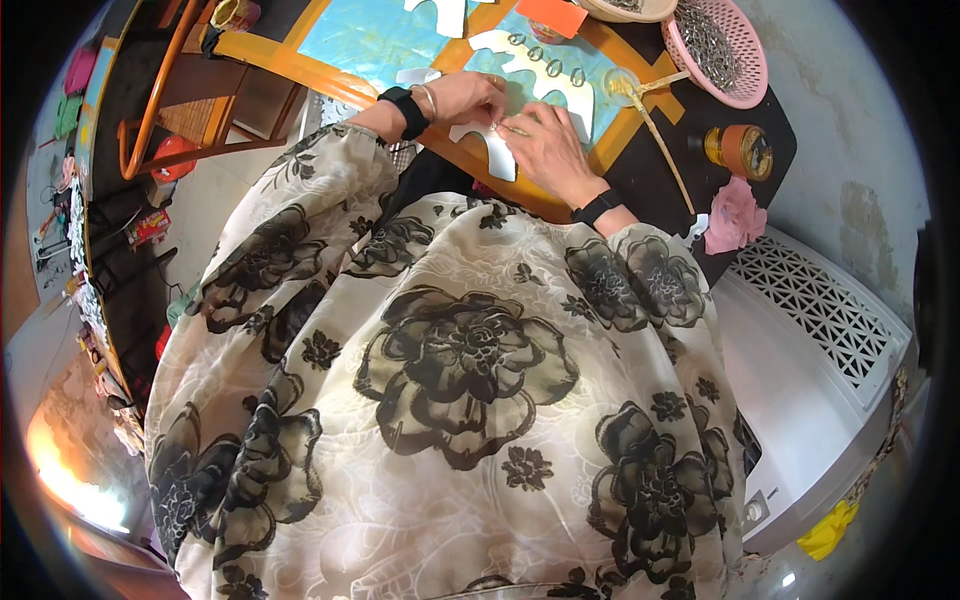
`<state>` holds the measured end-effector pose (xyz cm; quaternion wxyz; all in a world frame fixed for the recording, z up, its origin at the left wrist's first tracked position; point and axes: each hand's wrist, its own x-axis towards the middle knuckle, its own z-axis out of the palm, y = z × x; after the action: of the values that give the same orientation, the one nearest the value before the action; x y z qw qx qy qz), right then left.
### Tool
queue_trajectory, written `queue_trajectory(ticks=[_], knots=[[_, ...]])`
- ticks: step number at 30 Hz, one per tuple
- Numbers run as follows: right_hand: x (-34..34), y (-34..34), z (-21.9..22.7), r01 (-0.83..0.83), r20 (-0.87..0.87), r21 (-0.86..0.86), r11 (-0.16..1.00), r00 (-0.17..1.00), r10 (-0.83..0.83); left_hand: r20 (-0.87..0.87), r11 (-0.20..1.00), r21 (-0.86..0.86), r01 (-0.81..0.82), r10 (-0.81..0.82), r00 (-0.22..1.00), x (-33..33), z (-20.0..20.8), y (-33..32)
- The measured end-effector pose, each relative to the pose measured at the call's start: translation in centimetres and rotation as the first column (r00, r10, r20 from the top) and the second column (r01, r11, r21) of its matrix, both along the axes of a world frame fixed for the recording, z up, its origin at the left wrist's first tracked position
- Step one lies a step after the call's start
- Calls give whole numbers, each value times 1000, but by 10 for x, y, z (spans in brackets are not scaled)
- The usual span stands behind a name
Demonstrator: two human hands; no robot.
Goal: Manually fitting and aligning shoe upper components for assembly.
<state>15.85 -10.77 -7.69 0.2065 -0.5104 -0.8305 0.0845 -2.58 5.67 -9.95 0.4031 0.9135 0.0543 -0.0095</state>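
Note:
Fingers bent and tips together, my left hand (pixel 470 98) pinches the upper edge of a white curved cut-out piece (pixel 499 160) at the table's near edge. Close beside it, my right hand (pixel 550 147) has its thumb and finger closed on the same piece. Something tiny and pale shows between the fingertips, too small to make out. Beyond the right hand lies a larger cream-white piece (pixel 575 97) with scalloped edges. A row of several oval metal rings (pixel 554 68) rests on it. Another white cut-out piece (pixel 450 15) lies at the far edge of view.
Blue sheeting bordered with brown tape (pixel 270 52) covers the table. A pink basket (pixel 744 90) of small metal parts stands far right, near a jar with an orange band (pixel 742 152). A wooden stick (pixel 668 160), an orange card (pixel 552 15) and a pink cloth flower (pixel 736 214) lie about.

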Motion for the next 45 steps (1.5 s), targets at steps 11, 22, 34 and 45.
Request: queue_trajectory(ticks=[11,22,34,45], knots=[[1,-1,-1,-17,-17,30,999,1000,17,59,959,277,55,-74,996,-14,23,-1],[-7,-5,3,-7,7,-31,999,1000,7,56,938,341,57,-81,995,-22,27,0],[-10,-5,4,1,61,-54,999,998,3,177,917,110,-383,361,915,-42,16,-34],[-11,-4,1,6,94,-29,1000,996,-4,246,656,126,-745,706,664,-26,-12,-71]])
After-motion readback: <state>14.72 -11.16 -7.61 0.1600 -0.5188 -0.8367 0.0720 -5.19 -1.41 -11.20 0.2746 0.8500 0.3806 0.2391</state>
